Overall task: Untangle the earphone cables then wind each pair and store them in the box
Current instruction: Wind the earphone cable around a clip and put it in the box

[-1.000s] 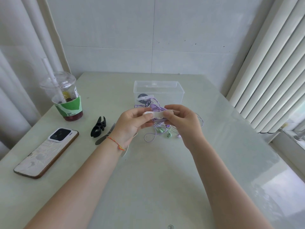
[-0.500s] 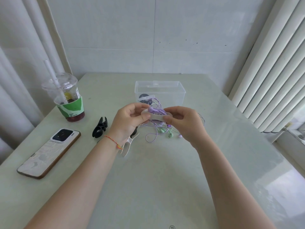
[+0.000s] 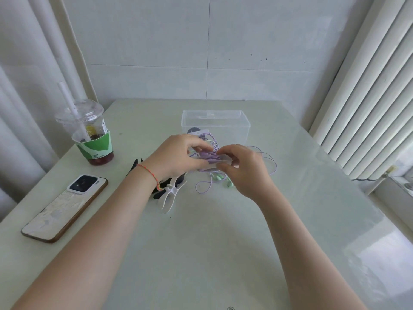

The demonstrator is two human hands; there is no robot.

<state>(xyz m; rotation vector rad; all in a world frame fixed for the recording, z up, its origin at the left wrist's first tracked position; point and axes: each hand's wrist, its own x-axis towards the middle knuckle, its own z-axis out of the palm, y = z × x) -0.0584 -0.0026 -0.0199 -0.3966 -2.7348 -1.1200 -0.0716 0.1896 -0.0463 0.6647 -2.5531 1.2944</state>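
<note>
Cables (image 3: 211, 156), thin, limp, snag-prone, sat at box's (image 3: 241, 121) 6 o'clock; your left hand (image 3: 178, 157) and right hand (image 3: 243, 168) both pinched bundle; grip coil, not loose strands.

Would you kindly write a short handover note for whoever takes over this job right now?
Left hand and right hand both grip the purple cable on a white winder above the table.
Loose purple loops and green earbuds lie beneath.
Box open behind, one dark bundle inside.
Left: finish winding, box it; the green pair too.
</note>
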